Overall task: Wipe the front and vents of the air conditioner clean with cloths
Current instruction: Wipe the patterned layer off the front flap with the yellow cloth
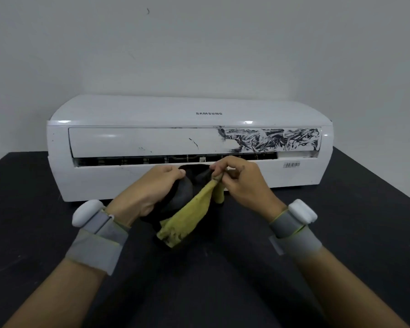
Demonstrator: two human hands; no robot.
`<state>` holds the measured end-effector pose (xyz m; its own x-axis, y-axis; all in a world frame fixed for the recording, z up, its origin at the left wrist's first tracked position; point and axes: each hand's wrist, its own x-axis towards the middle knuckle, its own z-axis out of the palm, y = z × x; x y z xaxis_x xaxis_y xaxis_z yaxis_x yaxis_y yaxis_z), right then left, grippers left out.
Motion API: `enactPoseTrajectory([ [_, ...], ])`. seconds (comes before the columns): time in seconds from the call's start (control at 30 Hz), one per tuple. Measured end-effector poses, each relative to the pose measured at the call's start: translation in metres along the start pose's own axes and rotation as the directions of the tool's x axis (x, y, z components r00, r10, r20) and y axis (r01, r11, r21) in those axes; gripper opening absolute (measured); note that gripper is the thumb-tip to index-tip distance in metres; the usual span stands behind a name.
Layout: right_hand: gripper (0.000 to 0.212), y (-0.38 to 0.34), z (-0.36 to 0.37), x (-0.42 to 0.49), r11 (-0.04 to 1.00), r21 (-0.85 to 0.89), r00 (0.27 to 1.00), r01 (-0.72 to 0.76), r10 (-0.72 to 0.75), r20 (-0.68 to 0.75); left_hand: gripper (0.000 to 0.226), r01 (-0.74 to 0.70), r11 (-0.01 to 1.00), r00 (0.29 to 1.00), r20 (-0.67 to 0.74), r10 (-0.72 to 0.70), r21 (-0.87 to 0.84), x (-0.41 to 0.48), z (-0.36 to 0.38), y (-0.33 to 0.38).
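Head: vent (pixel 137 160) interior dark, indistinct

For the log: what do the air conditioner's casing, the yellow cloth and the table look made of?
Air conditioner: hard plastic, glossy white; sharp light glints along its upper edge. Yellow cloth: soft fabric, perhaps microfibre; it sags and creases, with a fuzzy edge. Table: matte black, no reflections; material cannot be told.

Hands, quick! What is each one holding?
Left hand: closed, gripping the dark cloth.
Right hand: closed, pinching the yellow cloth.
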<state>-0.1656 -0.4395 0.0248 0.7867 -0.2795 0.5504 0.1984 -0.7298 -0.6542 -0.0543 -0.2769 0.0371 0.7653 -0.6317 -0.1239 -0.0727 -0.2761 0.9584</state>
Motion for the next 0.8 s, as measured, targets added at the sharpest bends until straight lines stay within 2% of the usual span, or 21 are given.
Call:
enactPoseTrajectory([
  [0.1, 0.025, 0.013, -0.007, -0.005, 0.997, -0.074, 0.991, 0.025, -0.015, 0.134, 0.029, -0.018, 0.989, 0.998, -0.054, 0.026, 0.148, 0.006, -0.012, -0.017],
  [0.17, 0.025, 0.02, -0.01, -0.011, 0.984, -0.168, 0.965, 0.055, -0.01, 0.26, 0.031, -0.026, 0.924, 0.996, -0.066, 0.055, 0.382, 0.009, -0.018, -0.029],
  [0.23, 0.027, 0.025, -0.011, -0.019, 0.962, -0.266, 0.918, 0.065, 0.047, 0.394, 0.027, -0.013, 0.844, 0.997, -0.06, 0.053, 0.536, 0.01, -0.019, -0.04],
  [0.37, 0.026, 0.03, -0.008, -0.033, 0.931, -0.351, 0.84, 0.1, 0.11, 0.531, 0.023, 0.015, 0.749, 0.995, -0.08, 0.052, 0.663, 0.003, -0.015, -0.055],
  [0.4, 0.025, 0.031, -0.007, -0.036, 0.925, -0.365, 0.832, 0.104, 0.12, 0.541, 0.027, -0.018, 0.728, 0.987, -0.103, 0.121, 0.685, -0.001, -0.011, -0.056],
  [0.47, 0.025, 0.033, -0.003, -0.042, 0.911, -0.402, 0.85, 0.092, 0.138, 0.508, 0.039, -0.157, 0.626, 0.926, -0.105, 0.362, 0.764, -0.009, -0.002, -0.056],
  [0.5, 0.028, 0.035, -0.001, -0.044, 0.899, -0.432, 0.868, 0.072, 0.156, 0.471, 0.041, -0.233, 0.564, 0.888, -0.064, 0.456, 0.792, -0.015, 0.004, -0.055],
  [0.53, 0.031, 0.036, 0.001, -0.045, 0.883, -0.466, 0.884, 0.059, 0.171, 0.434, 0.043, -0.292, 0.536, 0.878, -0.001, 0.479, 0.792, -0.021, 0.012, -0.053],
  [0.6, 0.033, 0.038, 0.003, -0.045, 0.853, -0.519, 0.897, 0.053, 0.188, 0.4, 0.052, -0.298, 0.568, 0.939, 0.13, 0.317, 0.767, -0.032, 0.028, -0.051],
  [0.63, 0.031, 0.039, 0.004, -0.045, 0.843, -0.535, 0.896, 0.052, 0.197, 0.397, 0.059, -0.26, 0.541, 0.963, 0.177, 0.201, 0.8, -0.036, 0.036, -0.054],
  [0.67, 0.028, 0.041, 0.005, -0.045, 0.835, -0.549, 0.894, 0.051, 0.206, 0.397, 0.065, -0.242, 0.462, 0.97, 0.201, 0.136, 0.853, -0.038, 0.041, -0.058],
  [0.73, 0.021, 0.042, 0.005, -0.046, 0.82, -0.569, 0.889, 0.053, 0.22, 0.4, 0.06, -0.239, 0.339, 0.967, 0.19, 0.171, 0.91, -0.039, 0.047, -0.066],
  [0.8, 0.018, 0.044, 0.004, -0.047, 0.815, -0.576, 0.884, 0.054, 0.229, 0.407, 0.042, -0.235, 0.364, 0.959, 0.155, 0.236, 0.901, -0.04, 0.044, -0.065],
])
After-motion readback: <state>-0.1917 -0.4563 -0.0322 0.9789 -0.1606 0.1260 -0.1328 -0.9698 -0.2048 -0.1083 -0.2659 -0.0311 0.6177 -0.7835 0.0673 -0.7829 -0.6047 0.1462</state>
